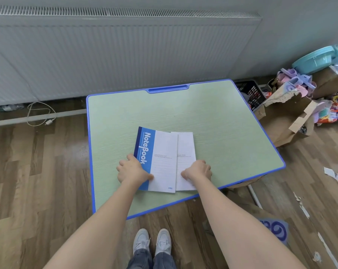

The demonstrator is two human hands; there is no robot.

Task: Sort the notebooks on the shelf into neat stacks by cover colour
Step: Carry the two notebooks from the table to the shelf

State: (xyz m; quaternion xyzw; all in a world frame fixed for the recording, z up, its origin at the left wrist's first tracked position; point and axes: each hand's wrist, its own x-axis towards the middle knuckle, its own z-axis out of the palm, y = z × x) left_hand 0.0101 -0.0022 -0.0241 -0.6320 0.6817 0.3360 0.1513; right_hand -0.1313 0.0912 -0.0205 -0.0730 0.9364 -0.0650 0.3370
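On the green table (pixel 203 113), my left hand (pixel 134 169) grips the blue notebook (pixel 156 158) at its spine and my right hand (pixel 198 169) grips the white notebook (pixel 185 150) beneath. To the right I see a torn cardboard box (pixel 286 117) holding pastel plastic pieces (pixel 292 82).

1. Top notebook (pixel 162 162): white cover with a blue spine band lettered "NoteBook", lying flat, its left edge gripped by the left hand (pixel 132 168).
2. Lower notebook (pixel 185 148): white, flat beneath the first, jutting out rightward, held at its near right by the right hand (pixel 198 169).

surface: green table (pixel 212 117), blue rim | on it: blue-white notebook (pixel 162 152) overlapping second notebook (pixel 186 146)
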